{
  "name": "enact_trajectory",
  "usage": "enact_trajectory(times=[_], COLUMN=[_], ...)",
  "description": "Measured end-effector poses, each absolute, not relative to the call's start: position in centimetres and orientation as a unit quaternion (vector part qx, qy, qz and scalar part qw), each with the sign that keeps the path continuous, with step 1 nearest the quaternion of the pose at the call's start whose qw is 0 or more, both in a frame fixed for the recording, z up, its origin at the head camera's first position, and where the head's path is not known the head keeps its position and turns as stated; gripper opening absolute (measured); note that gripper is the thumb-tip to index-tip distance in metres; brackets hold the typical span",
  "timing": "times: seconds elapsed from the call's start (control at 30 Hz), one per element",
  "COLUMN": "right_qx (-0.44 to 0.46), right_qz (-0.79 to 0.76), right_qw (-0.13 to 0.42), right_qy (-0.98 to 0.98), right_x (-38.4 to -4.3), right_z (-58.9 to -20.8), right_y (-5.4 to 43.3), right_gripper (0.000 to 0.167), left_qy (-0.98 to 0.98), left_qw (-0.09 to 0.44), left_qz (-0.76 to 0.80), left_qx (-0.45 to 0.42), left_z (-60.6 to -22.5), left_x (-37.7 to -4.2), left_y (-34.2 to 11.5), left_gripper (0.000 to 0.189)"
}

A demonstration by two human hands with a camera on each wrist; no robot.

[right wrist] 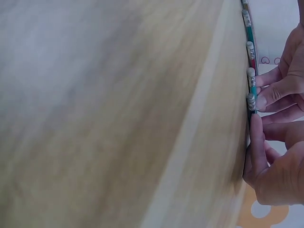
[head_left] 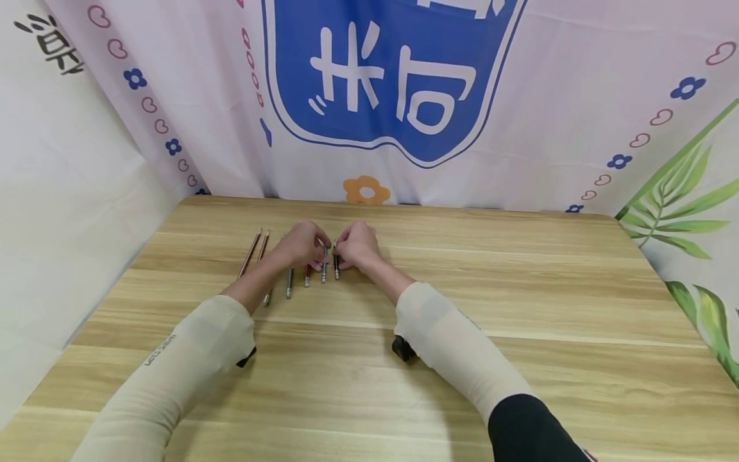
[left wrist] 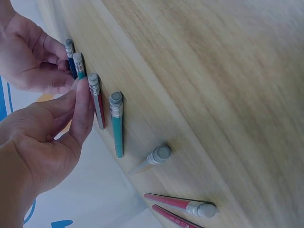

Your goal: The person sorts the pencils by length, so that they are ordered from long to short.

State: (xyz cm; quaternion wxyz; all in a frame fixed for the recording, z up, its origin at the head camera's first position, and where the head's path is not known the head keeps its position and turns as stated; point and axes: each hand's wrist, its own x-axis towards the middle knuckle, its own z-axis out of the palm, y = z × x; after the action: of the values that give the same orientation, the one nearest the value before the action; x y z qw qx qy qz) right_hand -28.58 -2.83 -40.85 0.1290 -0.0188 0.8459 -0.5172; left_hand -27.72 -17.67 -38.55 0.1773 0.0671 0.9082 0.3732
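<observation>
Several pencils with metal-banded erasers lie side by side on the wooden table, eraser ends toward me. At the row's right end, my right hand (head_left: 359, 245) pinches a dark pencil (head_left: 337, 273). Just left of it, my left hand (head_left: 301, 245) has its thumb and fingers about a green pencil (head_left: 324, 273). A red pencil (left wrist: 98, 107) and another green pencil (left wrist: 117, 128) lie beside the left hand, partly beneath it in the head view. Both hands nearly meet, and their fingertips partly hide the pencils' far ends.
Farther left are a pencil seen nearly end-on (left wrist: 159, 154) and two reddish pencils (head_left: 249, 255), partly behind the left forearm. The wooden table (head_left: 519, 289) ends at a printed curtain (head_left: 231, 128) along the back. White fabric walls flank both sides.
</observation>
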Motion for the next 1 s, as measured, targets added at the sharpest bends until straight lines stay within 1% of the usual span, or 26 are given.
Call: enact_trajectory(times=[0.2,0.37,0.6,0.83,1.0], right_qx=[-0.021,-0.04,-0.082,-0.106,-0.125], right_qz=[-0.531,-0.56,-0.585,-0.608,-0.615], right_qw=[0.127,0.131,0.156,0.185,0.188], right_qy=[0.837,0.817,0.792,0.765,0.756], right_x=[-28.5,-28.3,-27.6,-26.8,-26.3], right_z=[-41.0,-41.1,-41.1,-40.5,-40.4], right_y=[-2.7,-2.1,-0.2,2.4,4.4], right_gripper=[0.012,0.004,0.018,0.023,0.025], left_qy=[0.906,0.906,0.904,0.904,0.903], left_qw=[0.181,0.181,0.182,0.179,0.176], left_qz=[0.378,0.377,0.382,0.385,0.386], left_qx=[0.067,0.067,0.058,0.06,0.064], left_z=[-38.5,-38.6,-38.5,-38.6,-38.8], left_x=[-27.7,-27.7,-27.5,-27.2,-27.2], left_y=[-17.7,-17.7,-17.6,-17.7,-17.9], left_gripper=[0.032,0.032,0.034,0.033,0.034])
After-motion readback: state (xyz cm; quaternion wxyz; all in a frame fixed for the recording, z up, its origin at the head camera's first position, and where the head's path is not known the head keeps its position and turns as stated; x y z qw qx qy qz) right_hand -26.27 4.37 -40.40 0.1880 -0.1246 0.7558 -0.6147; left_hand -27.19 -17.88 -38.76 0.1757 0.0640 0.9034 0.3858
